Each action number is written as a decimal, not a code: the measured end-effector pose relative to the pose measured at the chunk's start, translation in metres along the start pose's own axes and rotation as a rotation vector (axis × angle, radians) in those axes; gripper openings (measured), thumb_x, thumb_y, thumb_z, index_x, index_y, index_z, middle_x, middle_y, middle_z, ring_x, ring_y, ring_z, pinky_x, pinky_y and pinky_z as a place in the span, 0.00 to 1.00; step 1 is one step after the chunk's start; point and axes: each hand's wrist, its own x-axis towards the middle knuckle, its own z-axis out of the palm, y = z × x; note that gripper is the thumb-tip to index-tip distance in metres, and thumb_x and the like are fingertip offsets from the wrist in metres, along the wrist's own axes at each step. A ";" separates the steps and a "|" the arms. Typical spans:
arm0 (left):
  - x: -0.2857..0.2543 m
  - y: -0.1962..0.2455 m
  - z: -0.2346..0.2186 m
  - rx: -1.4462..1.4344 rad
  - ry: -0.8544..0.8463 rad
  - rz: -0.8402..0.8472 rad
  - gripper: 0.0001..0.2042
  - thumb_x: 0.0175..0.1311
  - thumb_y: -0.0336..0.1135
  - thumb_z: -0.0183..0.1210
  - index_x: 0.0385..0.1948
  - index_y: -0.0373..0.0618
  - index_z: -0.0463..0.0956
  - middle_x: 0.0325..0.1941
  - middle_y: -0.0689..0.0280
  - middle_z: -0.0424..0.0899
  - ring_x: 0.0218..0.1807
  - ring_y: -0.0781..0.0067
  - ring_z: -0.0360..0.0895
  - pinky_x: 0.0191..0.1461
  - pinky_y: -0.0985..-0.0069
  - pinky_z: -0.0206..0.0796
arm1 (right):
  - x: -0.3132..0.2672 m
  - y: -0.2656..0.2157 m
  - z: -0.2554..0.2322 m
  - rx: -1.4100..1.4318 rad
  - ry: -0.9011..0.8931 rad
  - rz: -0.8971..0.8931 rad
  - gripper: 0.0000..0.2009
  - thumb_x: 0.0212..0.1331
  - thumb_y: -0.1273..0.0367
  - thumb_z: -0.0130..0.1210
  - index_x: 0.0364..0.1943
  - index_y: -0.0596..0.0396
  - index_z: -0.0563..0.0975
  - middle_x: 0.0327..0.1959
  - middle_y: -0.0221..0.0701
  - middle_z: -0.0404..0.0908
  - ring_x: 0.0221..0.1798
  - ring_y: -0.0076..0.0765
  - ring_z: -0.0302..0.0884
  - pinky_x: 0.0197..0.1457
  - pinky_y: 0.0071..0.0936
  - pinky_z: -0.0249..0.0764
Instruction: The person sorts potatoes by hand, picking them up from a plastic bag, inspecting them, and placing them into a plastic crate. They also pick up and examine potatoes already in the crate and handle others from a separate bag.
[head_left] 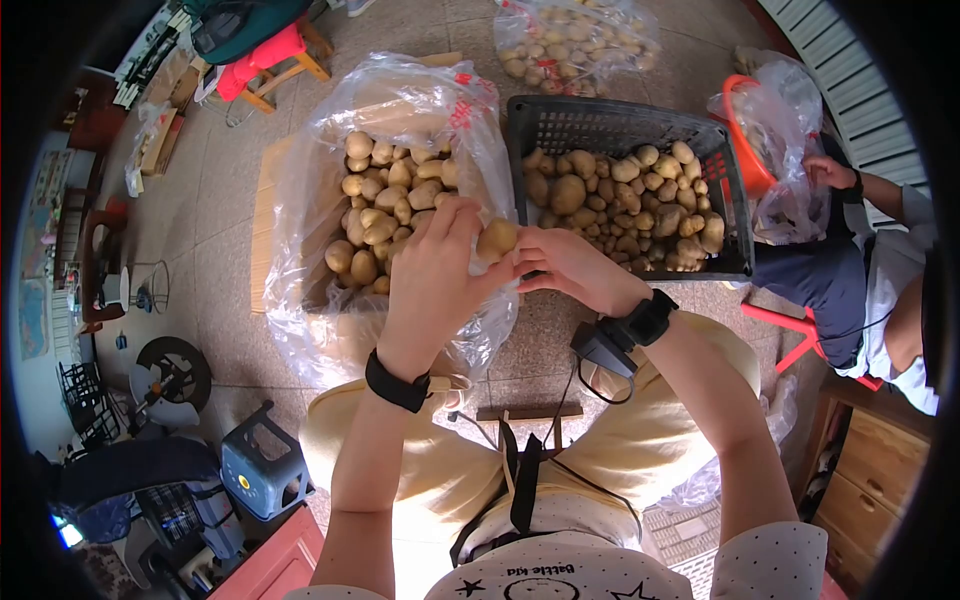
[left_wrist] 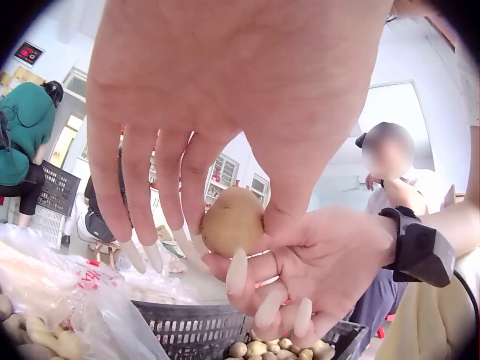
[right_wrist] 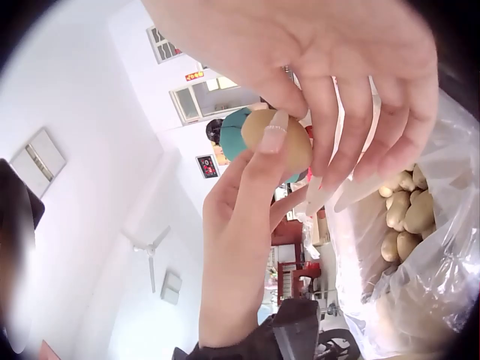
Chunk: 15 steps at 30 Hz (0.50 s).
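Between my two hands a single tan potato (head_left: 497, 240) is held up, over the gap between the lined box and the black crate. My left hand (head_left: 432, 272) pinches it between thumb and fingers, as the left wrist view shows. From the other side my right hand (head_left: 580, 266) has its curled fingers at the potato's lower edge, with its thumb close by. Many potatoes (head_left: 385, 215) lie in the box lined with clear plastic (head_left: 295, 250), under and left of my left hand. More potatoes (head_left: 625, 205) fill the black crate (head_left: 615, 112) on the right.
Beyond the crate lies a clear bag of potatoes (head_left: 575, 45). At right, a seated person's hand (head_left: 830, 172) holds plastic by an orange basin (head_left: 745, 140). A blue stool (head_left: 265, 460) stands at lower left, and a wooden drawer cabinet (head_left: 875, 465) at lower right.
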 end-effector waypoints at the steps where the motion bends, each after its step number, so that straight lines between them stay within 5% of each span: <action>1: 0.000 0.000 0.000 0.028 0.005 -0.005 0.17 0.49 0.41 0.65 0.34 0.39 0.74 0.45 0.64 0.76 0.40 0.58 0.78 0.38 0.67 0.69 | -0.002 -0.004 0.005 -0.033 0.070 0.030 0.17 0.70 0.60 0.39 0.54 0.55 0.71 0.48 0.29 0.76 0.51 0.26 0.73 0.54 0.27 0.71; 8: -0.008 -0.011 0.003 0.213 -0.118 -0.078 0.17 0.47 0.44 0.64 0.30 0.40 0.74 0.31 0.62 0.76 0.33 0.57 0.77 0.34 0.65 0.68 | 0.001 0.004 0.002 -0.170 0.300 -0.082 0.22 0.67 0.53 0.41 0.56 0.53 0.69 0.49 0.33 0.76 0.48 0.28 0.74 0.53 0.27 0.72; 15: -0.026 -0.043 0.016 0.387 -0.239 -0.225 0.17 0.47 0.46 0.65 0.28 0.41 0.76 0.30 0.60 0.78 0.33 0.58 0.79 0.33 0.65 0.70 | 0.001 0.001 0.005 -0.191 0.283 -0.068 0.22 0.67 0.53 0.41 0.58 0.52 0.67 0.50 0.34 0.75 0.49 0.29 0.74 0.53 0.27 0.71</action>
